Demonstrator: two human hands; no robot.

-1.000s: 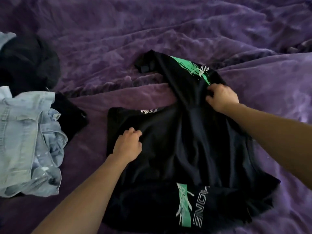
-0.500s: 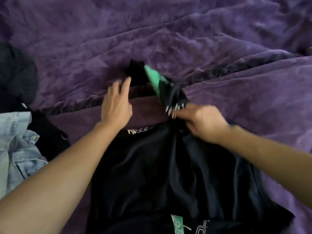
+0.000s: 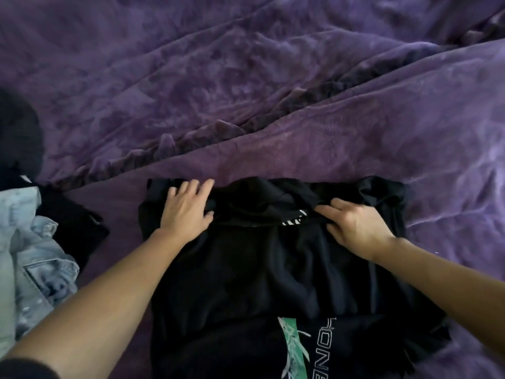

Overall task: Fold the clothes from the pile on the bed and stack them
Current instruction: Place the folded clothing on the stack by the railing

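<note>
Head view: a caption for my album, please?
Left hand presses a black shirt flat on a purple blanket while the right hand pinches its fabric.

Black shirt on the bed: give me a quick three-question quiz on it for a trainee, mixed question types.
1. True or false: the left hand lies flat, fingers straight, on the black shirt.
2. What lies on the bed to the left of the shirt? A) denim garment B) white towel C) pillow
3. Which hand pinches fabric beside the striped neck label?

Key: 1 true; 2 A; 3 the right hand.
</note>
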